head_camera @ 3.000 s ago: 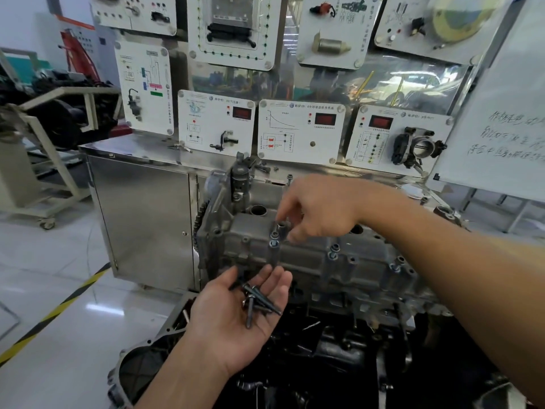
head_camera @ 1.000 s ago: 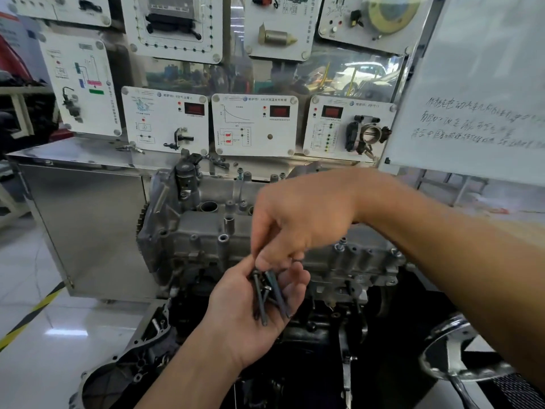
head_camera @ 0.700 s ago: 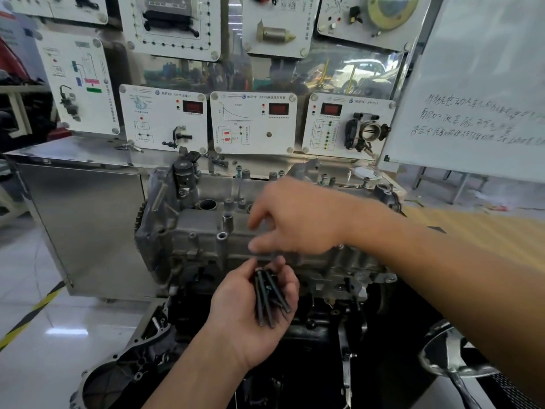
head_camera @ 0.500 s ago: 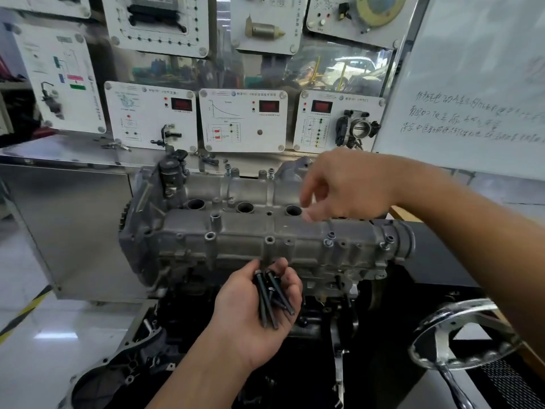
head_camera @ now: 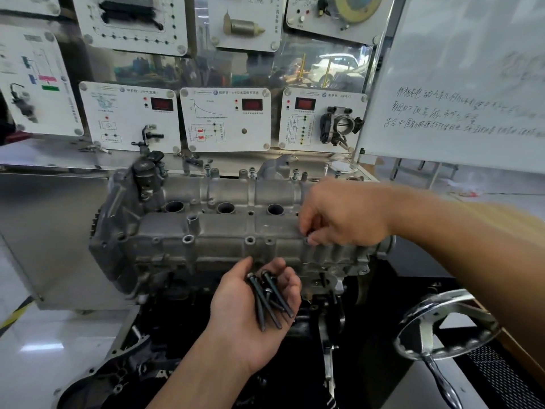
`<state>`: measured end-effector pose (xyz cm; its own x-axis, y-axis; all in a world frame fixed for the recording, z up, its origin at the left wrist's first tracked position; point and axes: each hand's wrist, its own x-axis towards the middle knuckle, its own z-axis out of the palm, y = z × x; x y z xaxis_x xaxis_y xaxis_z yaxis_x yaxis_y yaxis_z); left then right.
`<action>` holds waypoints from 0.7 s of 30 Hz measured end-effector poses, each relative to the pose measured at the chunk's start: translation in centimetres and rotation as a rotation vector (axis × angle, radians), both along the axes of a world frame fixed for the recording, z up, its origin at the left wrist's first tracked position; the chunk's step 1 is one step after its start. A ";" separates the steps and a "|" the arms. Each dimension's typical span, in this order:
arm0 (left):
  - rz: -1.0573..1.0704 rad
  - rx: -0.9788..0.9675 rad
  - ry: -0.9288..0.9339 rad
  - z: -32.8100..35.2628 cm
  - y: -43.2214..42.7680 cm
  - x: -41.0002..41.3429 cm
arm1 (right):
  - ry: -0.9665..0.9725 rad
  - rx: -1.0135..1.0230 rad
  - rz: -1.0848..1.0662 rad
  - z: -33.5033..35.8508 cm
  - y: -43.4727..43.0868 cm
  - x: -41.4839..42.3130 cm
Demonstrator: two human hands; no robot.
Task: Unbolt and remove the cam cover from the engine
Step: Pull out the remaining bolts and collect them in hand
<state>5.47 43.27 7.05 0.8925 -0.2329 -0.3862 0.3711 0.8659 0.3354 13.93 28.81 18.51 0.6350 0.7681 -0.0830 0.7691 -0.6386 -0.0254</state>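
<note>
The grey aluminium cam cover sits on top of the engine in the middle of the view, with three round plug holes along its centre. My left hand is palm up in front of the cover, cupped around several long dark bolts. My right hand rests on the right part of the cover, its fingertips pinching the head of a bolt in the front row. Several bolt holes to the left along the front edge stand empty. More bolts stick up along the rear edge.
A training panel with white display boards rises right behind the engine. A whiteboard leans at the right. A chrome handwheel juts out at lower right. A steel cabinet stands at left, and a bell housing lies below.
My right hand dropped a bolt into my left palm, then moved right along the cover and came down onto a bolt in the front row. The view shifted right.
</note>
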 end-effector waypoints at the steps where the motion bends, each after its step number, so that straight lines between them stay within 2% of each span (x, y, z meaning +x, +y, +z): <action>1: -0.002 0.005 -0.003 0.0 0.0 0.0 | -0.009 0.005 0.004 0.0 0.0 0.0; 7: -0.017 0.012 -0.010 -0.1 0.2 0.1 | -0.015 -0.027 0.007 0.0 0.1 -0.1; 12: -0.041 0.032 -0.011 -0.2 -0.4 0.1 | -0.004 0.060 -0.092 0.7 0.2 0.1; 18: -0.050 0.037 -0.006 -0.2 -1.1 0.1 | -0.061 -0.053 -0.084 1.0 0.9 -0.4; 21: -0.053 0.049 -0.011 -0.2 -1.2 0.0 | -0.111 0.041 -0.055 3.4 0.0 -1.0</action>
